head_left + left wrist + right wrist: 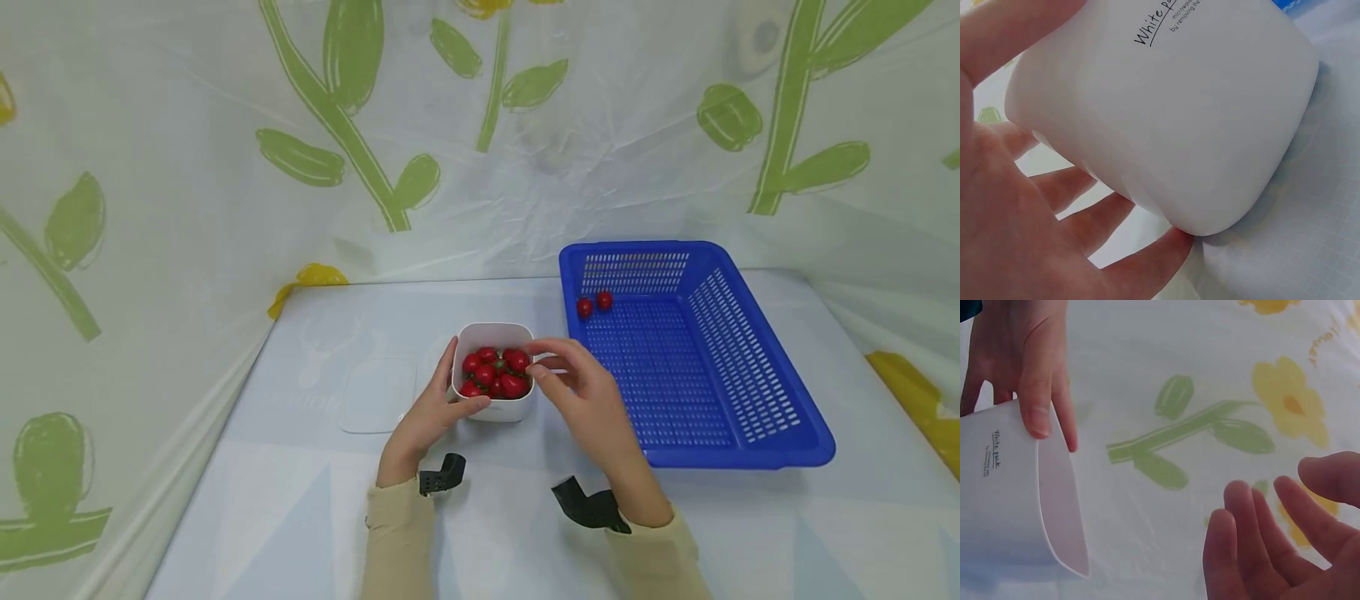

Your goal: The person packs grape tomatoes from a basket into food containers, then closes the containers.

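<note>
A white square container (pixel 504 411), printed with small lettering, stands on the table with several red cherry tomatoes (pixel 485 376) inside, bits of green among them. My left hand (pixel 427 421) holds it from the left, thumb over the near rim and fingers spread along the side wall. The left wrist view has those fingers against the lower side of the container (pixel 1179 119). Beside the right rim, my right hand (pixel 588 400) hovers with fingers loosely bent. In the right wrist view nothing sits between the thumb and fingers of that hand (pixel 1272 550).
To the right stands a blue perforated basket (pixel 783 400), with two cherry tomatoes (pixel 595 304) in its far left corner. A flat clear lid-like sheet (pixel 378 396) lies on the table left of the container. A flower-patterned sheet (pixel 600 167) hangs behind the table.
</note>
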{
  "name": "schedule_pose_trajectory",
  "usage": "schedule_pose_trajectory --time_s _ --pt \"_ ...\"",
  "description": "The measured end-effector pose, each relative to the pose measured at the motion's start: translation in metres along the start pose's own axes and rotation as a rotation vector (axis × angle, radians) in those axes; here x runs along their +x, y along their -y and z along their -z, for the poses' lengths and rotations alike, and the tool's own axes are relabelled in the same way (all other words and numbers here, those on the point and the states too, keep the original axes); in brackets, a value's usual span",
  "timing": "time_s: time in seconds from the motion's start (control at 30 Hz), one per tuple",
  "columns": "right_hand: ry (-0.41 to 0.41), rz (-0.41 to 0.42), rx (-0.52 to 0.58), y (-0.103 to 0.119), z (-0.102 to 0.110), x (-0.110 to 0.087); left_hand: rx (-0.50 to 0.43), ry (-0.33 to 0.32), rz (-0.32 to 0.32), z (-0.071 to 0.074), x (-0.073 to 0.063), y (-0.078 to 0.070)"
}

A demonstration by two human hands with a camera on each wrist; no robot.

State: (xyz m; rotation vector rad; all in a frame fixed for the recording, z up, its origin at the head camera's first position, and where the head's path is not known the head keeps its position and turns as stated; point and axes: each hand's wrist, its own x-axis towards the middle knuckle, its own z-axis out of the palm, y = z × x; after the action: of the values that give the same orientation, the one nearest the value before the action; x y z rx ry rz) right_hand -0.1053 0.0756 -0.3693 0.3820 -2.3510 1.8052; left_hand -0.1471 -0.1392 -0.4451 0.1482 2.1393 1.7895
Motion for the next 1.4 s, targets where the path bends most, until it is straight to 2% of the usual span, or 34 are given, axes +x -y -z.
schedule_pose_trajectory --time_s 0.2,0.3,0.43,0.57,0.63,0.8,0.87,1.1,1.23,1.4 --pt "0.040 -0.105 0.103 0.020 0.004 -0.005 0.028 -0.023 -0.018 0.000 0.006 0.014" --pt "0.048 -0.111 0.114 0.021 0.005 -0.005 0.032 -0.031 -0.016 -0.001 0.007 0.016" --pt "0.058 -0.088 0.089 0.011 0.007 -0.003 0.030 -0.037 -0.008 -0.002 0.008 0.016" --pt "0.062 -0.051 -0.006 0.006 0.014 0.001 0.030 -0.040 -0.006 -0.002 0.006 0.015" --pt "0.073 -0.024 -0.071 0.006 0.019 0.004 0.031 -0.030 -0.007 -0.002 0.002 0.008" --pt "0.119 0.034 -0.228 0.005 0.036 0.014 0.038 -0.033 -0.009 -0.001 0.002 0.010" --pt "0.125 0.047 -0.281 0.003 0.043 0.019 0.038 -0.043 -0.018 -0.002 0.006 0.017" --pt "0.170 0.058 -0.439 -0.008 0.066 0.037 0.030 -0.038 -0.024 -0.003 0.007 0.018" --pt "0.199 0.054 -0.484 -0.024 0.079 0.053 0.029 -0.039 -0.035 -0.002 0.007 0.017" --pt "0.191 -0.034 -0.435 -0.060 0.096 0.072 -0.007 -0.007 -0.025 -0.002 0.002 0.007"
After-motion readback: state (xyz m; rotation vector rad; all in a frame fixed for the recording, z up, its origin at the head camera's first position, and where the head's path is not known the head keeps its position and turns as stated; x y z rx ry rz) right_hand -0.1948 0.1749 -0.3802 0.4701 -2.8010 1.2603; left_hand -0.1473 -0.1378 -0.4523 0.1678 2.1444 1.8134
